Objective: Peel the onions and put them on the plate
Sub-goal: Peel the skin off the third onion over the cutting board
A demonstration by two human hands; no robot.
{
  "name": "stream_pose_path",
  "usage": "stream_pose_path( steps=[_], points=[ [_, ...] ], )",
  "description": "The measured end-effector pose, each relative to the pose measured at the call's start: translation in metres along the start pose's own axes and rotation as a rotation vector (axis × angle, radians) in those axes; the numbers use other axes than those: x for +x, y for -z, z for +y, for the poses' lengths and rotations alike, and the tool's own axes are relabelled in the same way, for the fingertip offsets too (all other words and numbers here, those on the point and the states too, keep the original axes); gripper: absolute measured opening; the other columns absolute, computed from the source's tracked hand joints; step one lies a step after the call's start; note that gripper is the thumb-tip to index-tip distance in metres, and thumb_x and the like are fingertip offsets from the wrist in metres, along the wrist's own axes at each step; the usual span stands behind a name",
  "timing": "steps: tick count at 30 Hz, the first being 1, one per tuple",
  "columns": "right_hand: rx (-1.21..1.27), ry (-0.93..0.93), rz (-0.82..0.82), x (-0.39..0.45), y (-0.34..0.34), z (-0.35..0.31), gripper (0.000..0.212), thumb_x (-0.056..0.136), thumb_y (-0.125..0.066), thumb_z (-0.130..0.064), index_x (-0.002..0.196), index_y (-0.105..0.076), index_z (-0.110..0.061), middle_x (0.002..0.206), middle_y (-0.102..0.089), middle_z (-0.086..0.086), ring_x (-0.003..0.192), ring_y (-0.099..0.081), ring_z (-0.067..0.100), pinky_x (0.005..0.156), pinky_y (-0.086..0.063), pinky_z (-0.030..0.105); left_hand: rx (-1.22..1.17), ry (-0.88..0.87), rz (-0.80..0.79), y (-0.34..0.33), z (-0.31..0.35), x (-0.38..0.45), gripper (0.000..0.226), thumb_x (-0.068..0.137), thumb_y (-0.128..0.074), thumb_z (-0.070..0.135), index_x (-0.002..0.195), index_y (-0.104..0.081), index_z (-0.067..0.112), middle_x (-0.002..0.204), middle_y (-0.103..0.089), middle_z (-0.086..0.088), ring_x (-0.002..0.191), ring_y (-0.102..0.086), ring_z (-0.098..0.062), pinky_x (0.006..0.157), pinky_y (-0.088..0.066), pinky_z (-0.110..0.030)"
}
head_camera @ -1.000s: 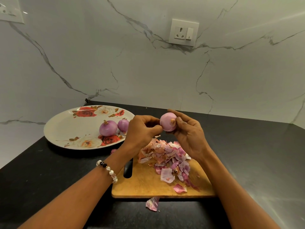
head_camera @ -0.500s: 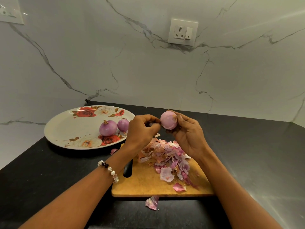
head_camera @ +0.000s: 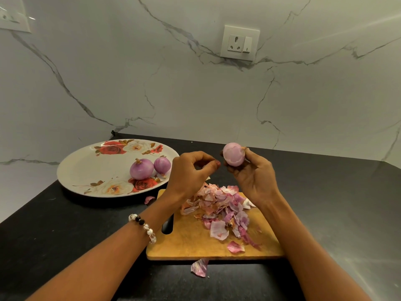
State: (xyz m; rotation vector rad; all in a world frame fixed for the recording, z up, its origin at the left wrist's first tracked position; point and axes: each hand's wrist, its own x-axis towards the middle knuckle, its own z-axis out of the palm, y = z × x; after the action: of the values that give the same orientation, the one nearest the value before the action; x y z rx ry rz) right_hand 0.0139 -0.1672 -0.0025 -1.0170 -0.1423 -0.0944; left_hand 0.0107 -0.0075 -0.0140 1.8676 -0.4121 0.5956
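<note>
the right hand [head_camera: 252, 174] grips a peeled onion [head_camera: 234, 154] above the cutting board [head_camera: 195, 242]; the left hand [head_camera: 191, 170], just beside it, has its fingers curled, and whether they pinch anything i cannot tell.

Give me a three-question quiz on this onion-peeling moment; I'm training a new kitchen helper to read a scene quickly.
1. How many onions lie on the plate?
2. True or false: the left hand grips the onion held up over the board.
3. Where is the pile of peels? A) on the plate B) on the cutting board C) in a bowl

Key: 1. Two. 2. False; the right hand holds it, and the left is apart from it. 3. B.
</note>
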Motion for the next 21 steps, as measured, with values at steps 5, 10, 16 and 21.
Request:
stream_pose_path(
  steps=[5, 10, 16, 21],
  points=[
    [-0.211, 0.060, -0.118, -0.004, -0.003, 0.003, 0.033, 0.105, -0.035, -0.011, 0.105, -0.067, -0.006, 0.102, -0.070, 0.012, 0.081, -0.070, 0.019, 0.063, -0.058, 0.025, -0.112, 0.014, -0.013, 0.003, 0.000, 0.000, 0.031, 0.085, -0.068, 0.024, 0.112, -0.068, 0.010, 0.101, -0.071, -0.001, 0.087, -0.069, -0.013, 0.075, -0.057, -0.022],
    [-0.284, 0.087, -0.150, -0.001, 0.002, 0.003, 0.032, 0.104, -0.038, -0.011, 0.102, -0.069, -0.010, 0.102, -0.072, 0.005, 0.089, -0.069, 0.021, 0.071, -0.059, 0.030, -0.204, 0.100, -0.099, 0.008, -0.001, 0.003, 0.029, 0.085, -0.066, 0.017, 0.113, -0.067, 0.007, 0.101, -0.072, -0.007, 0.082, -0.071, -0.017, 0.073, -0.059, -0.030],
    [-0.340, 0.087, -0.149, -0.002, 0.002, 0.006, 0.031, 0.104, -0.037, -0.011, 0.103, -0.068, -0.009, 0.110, -0.068, 0.009, 0.095, -0.067, 0.023, 0.073, -0.060, 0.027, -0.111, 0.035, -0.134, 0.010, -0.004, 0.002, 0.029, 0.087, -0.065, 0.014, 0.115, -0.066, 0.008, 0.103, -0.071, -0.006, 0.085, -0.070, -0.016, 0.074, -0.058, -0.028],
    [-0.380, 0.096, -0.158, -0.002, 0.002, 0.008, 0.031, 0.104, -0.038, -0.011, 0.103, -0.069, -0.011, 0.108, -0.069, 0.008, 0.097, -0.068, 0.025, 0.074, -0.060, 0.029, 0.037, -0.051, -0.054, 0.007, -0.006, -0.001, 0.026, 0.086, -0.066, 0.013, 0.111, -0.069, 0.009, 0.099, -0.072, -0.006, 0.082, -0.067, -0.013, 0.074, -0.055, -0.018]
  ],
)
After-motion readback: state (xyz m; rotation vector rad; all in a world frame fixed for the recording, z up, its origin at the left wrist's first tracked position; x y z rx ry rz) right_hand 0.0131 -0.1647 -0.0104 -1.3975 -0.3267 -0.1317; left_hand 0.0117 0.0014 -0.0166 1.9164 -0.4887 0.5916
